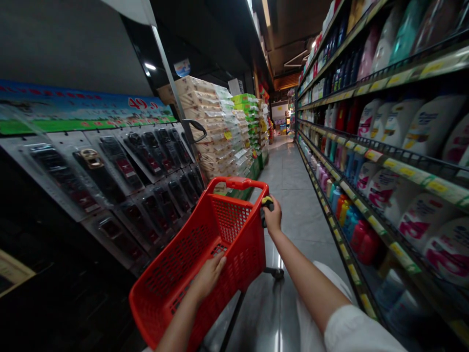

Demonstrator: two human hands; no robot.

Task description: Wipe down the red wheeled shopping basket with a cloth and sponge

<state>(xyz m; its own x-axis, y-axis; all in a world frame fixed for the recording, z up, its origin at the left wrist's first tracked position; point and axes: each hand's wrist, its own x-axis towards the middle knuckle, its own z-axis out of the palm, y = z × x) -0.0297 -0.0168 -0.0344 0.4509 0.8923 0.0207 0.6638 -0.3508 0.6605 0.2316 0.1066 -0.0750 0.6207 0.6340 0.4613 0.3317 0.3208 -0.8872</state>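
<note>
Cart stands in the aisle, long axis near left to far right, raised end far. Left hand rests on its right rim, fingers extended; right hand grips a black-and-yellow corner piece.

A plain white sleeve covers the upper part of the person's right arm, its edge leaving the lower part bare. Loose white cloth shows beside that arm, its garment unclear. The left hand and right hand are bare.
</note>
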